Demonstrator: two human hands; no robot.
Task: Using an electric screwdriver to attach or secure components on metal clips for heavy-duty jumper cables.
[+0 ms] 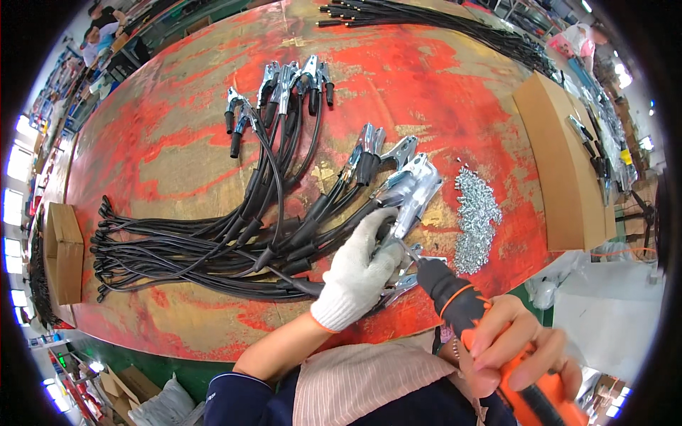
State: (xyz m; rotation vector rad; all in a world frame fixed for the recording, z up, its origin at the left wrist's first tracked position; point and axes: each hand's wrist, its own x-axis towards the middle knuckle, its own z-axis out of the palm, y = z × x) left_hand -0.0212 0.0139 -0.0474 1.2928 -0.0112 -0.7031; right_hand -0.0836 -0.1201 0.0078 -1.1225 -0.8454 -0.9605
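Note:
My left hand [359, 273], in a white knitted glove, is closed round the base of a silver metal spring clamp [419, 199]. Bare fingers of my right hand [522, 344] wrap round an orange and black power screwdriver [451, 295]. Its bit points at the clamp's lower end, beside my gloved fingers; whether it sits in a screw is too small to tell. Just right of the clamp lies a heap of small silver screws [476, 220]. Black cables [163, 245] run leftward from under my left hand, several ending in clamps [366, 153]. More clamps [288, 85] lie farther off.
The worn red and tan table [170, 156] fills most of the view. An open cardboard box [561, 170] stands at its right edge, a smaller carton [65, 255] at its left. Black cables with brass-coloured tips [426, 21] lie at the far edge. Other people [103, 32] are in the background.

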